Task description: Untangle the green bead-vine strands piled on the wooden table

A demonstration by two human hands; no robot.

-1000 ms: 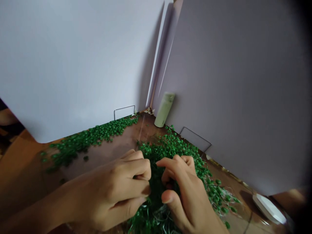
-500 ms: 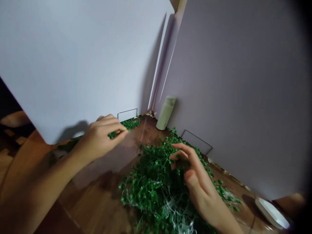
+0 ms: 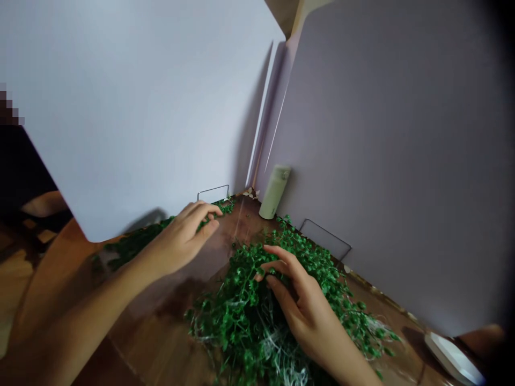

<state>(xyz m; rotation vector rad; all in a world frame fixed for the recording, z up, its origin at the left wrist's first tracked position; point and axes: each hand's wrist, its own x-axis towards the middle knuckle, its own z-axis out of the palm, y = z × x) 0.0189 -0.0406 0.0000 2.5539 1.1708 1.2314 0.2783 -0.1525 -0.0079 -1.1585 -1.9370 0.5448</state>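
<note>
My left hand [image 3: 183,230] is curled at the back of the wooden tabletop [image 3: 219,241], its fingertips over a long strand of artificial green leafy vine [image 3: 139,241]. My right hand [image 3: 298,305] lies on a large tangled pile of the same vine [image 3: 237,316], with fingers spread and leaves between fingers and thumb. Pale white fibres [image 3: 281,348] show among the leaves in the pile. My right hand hides part of the pile.
Two white-grey boards [image 3: 132,107] stand upright, meeting in a back corner. Thin wire stands [image 3: 213,192] brace them. A pale green bottle [image 3: 274,192] stands in that corner. A white object [image 3: 453,359] lies at the lower right edge.
My left hand has left the pile and moved to the back strand. The right hand has shifted on the pile, and more of the pile now shows. The view has tilted slightly.
</note>
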